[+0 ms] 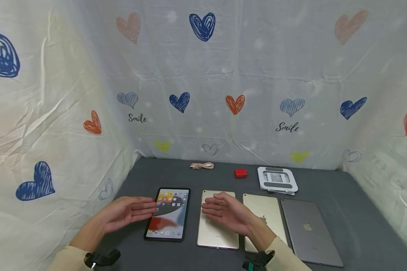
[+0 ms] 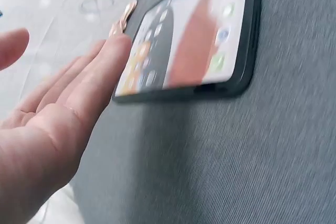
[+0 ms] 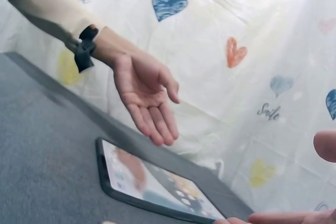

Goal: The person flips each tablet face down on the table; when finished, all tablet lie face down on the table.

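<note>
A lit tablet in a black case (image 1: 171,212) lies face up on the grey table, its home screen showing app icons. My left hand (image 1: 130,212) hovers at its left edge with fingers straight, holding nothing; the left wrist view shows the same hand (image 2: 63,114) beside the tablet (image 2: 189,40). Above a gold tablet (image 1: 218,233) lying back up is my right hand (image 1: 228,212), fingers extended and palm turned inward. In the right wrist view the left hand (image 3: 147,93) hangs above the lit tablet (image 3: 157,182), apart from it.
Right of the hands lie a second gold tablet (image 1: 261,207) and a grey tablet (image 1: 310,231), both back up. Along the back are a coiled cable (image 1: 202,165), a red charger plug (image 1: 240,173) and a folded white stand (image 1: 277,180). A heart-printed curtain (image 1: 203,75) encloses the table.
</note>
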Demonstrator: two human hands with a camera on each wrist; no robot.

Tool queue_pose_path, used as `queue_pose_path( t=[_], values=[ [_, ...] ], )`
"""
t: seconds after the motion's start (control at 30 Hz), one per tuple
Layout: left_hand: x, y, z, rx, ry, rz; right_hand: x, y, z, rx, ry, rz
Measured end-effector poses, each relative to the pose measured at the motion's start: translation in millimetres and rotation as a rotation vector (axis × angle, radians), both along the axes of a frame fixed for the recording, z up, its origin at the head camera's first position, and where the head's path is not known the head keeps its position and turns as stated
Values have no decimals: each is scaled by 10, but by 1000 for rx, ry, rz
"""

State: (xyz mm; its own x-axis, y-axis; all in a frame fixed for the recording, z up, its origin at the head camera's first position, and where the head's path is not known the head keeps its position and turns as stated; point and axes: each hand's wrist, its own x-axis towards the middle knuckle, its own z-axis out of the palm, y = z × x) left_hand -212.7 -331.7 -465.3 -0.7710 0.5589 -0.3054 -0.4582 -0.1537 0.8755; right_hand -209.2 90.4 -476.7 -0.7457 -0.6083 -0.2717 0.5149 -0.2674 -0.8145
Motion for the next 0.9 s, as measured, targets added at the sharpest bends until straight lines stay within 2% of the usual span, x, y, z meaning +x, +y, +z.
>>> queue_pose_path(
  t=[0.2,0.33,0.47,0.6,0.9],
  values=[
    [-38,-87,-19,-71,-1,43,-49,-267,-120,-6,-66,-1],
    [-60,-107,-66,-172,-14,102,-71,-402,-186,16,-90,-36],
    [-95,-104,-122,-258,-17,127,-94,-495,-218,20,-99,-74],
    [-114,-70,-168,-267,-21,137,-101,-555,-237,7,-107,-82],
    [-110,52,-176,-311,-37,200,-75,-600,-213,23,-160,-127]
  ],
)
